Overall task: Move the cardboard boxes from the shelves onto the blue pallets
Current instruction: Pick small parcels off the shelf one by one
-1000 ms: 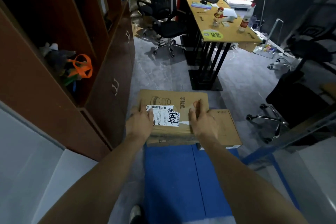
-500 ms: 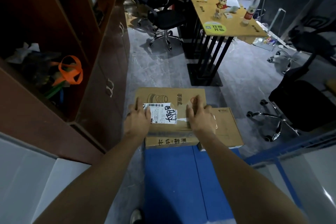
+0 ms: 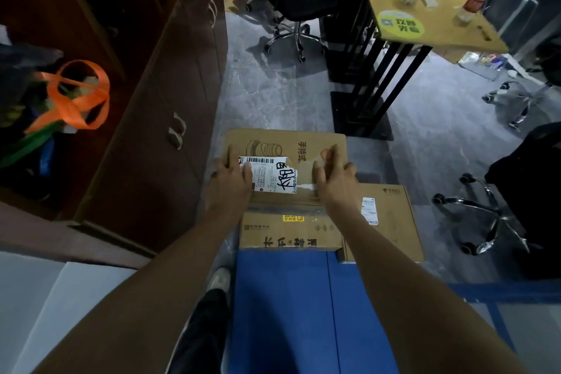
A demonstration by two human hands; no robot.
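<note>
Sets cardboard box [image 3: 288, 144] lower than second ago, on far end of blue pallet [image 3: 288, 307]. Presses left hand [image 3: 230, 184] flat, unclenched, on top; right hand [image 3: 334, 181] likewise. Risks overhang at pallet's left edge, tipping; risks jamming against flat box [image 3: 393, 215] at right.

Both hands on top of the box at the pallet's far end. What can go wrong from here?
1. The cardboard box sits at the blue pallet's far end. Support under its far edge is hidden, so it may tip once the left hand and right hand lift.
2. It lies close beside the flat box, so sliding it sideways could shove that one.
</note>
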